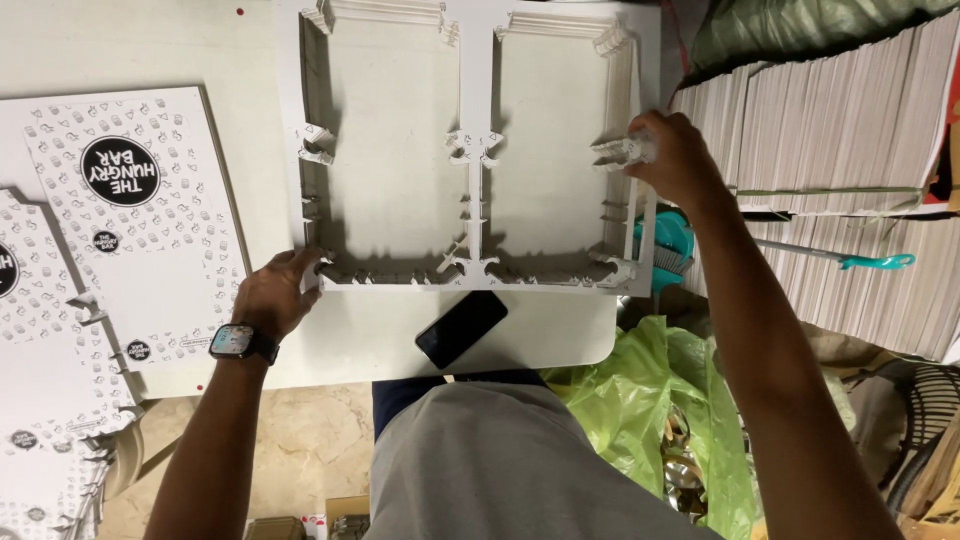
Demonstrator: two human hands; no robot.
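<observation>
— Head view: what do I have?
— My left hand (275,292) pinches the near-left corner of the die-cut frame (470,150) on the worktop (250,50); my right hand (675,155) is closed on the right edge's tabs.
— Risks?
— Those thin strips could tear if I pull unevenly. The phone (461,328) beside the near edge could get knocked off.

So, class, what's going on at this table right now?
A person holds a white die-cut cardboard frame flat on the white table. The left hand grips its near left corner; the right hand pinches tabs on its right edge. A black phone lies just below, and printed box blanks are stacked to the left.
</observation>
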